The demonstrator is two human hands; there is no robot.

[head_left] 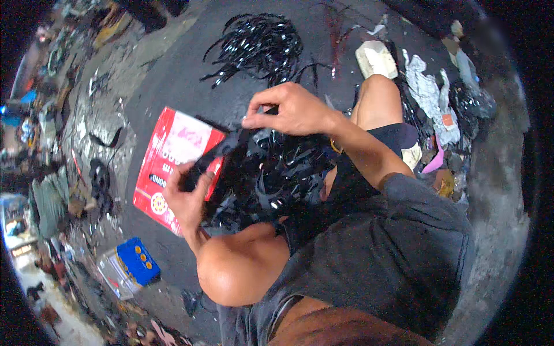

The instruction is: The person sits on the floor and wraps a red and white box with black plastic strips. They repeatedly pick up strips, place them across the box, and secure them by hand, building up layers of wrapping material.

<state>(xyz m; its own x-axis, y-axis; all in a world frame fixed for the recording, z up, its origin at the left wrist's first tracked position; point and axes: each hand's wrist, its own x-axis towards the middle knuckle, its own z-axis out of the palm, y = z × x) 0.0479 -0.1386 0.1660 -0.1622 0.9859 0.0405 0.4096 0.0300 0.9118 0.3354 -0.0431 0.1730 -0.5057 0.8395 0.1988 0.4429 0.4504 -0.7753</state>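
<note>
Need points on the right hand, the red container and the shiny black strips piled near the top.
Right hand (297, 109), head view: back of the hand.
Red container (161, 157), head view: printed broad face.
Shiny black strips (262, 43), head view: middle of the pile.

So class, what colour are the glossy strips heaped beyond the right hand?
Black strips, clearest in head view.

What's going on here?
Someone seated is handling a dark strip: the left hand appears to hold it in front of a red container, and it runs up toward the right hand, whose thumb and finger look pinched together, grip unclear. A heap of black strips lies between the legs; a second pile lies farther out.
</note>
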